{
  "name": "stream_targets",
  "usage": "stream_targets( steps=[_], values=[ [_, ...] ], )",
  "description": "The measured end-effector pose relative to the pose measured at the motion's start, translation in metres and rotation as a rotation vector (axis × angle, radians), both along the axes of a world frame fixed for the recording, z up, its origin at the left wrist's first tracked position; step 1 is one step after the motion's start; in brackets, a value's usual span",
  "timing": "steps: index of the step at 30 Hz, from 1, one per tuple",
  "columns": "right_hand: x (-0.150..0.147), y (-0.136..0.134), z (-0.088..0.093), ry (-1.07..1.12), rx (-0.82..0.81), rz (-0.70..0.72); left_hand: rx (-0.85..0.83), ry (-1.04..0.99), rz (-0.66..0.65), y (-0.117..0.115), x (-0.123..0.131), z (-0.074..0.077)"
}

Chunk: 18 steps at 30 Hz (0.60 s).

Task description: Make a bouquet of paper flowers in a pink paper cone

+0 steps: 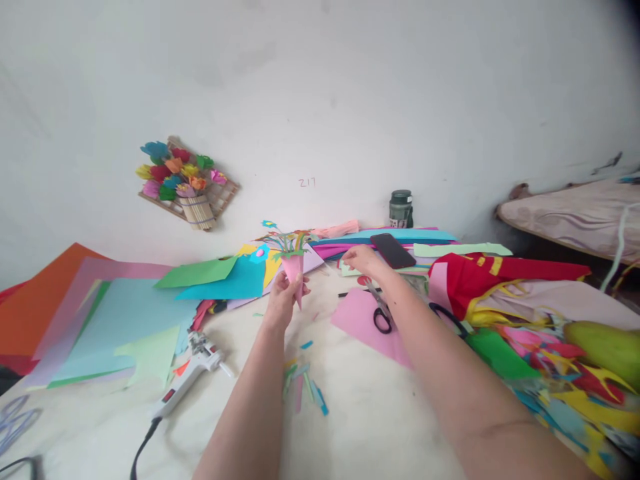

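My left hand (289,293) is closed around a pink paper cone (294,268), which points downward. Green fringed paper rings its top, and thin stems with small paper flowers (270,225) stick out of it. To the right, my right hand (363,259) hovers near a dark phone (393,250), its fingers bent together; whatever may be between them is too small to make out. Below my right forearm, scissors (383,317) lie on a pink paper sheet (357,323), partly hidden by the arm.
A glue gun (193,373) lies at left beside stacked coloured sheets (130,320). Narrow paper strips (307,383) are scattered in front. Colourful scraps (575,380) and a green fruit (603,347) crowd the right. A green bottle (401,210) stands by the wall.
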State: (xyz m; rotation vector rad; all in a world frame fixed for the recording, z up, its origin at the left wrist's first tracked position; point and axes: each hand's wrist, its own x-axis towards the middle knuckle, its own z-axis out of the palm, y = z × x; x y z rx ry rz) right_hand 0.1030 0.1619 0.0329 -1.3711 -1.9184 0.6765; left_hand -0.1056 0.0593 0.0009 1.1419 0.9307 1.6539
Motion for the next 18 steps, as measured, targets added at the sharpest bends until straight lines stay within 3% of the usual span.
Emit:
stream_targets(
  steps=[5, 18],
  values=[
    [0.015, 0.001, -0.002, -0.271, -0.003, -0.127, 0.004, -0.036, -0.012, 0.001, 0.002, -0.002],
    [-0.001, -0.014, -0.011, -0.629, -0.114, -0.045, 0.032, -0.084, -0.026, 0.004, 0.003, -0.008]
  ],
)
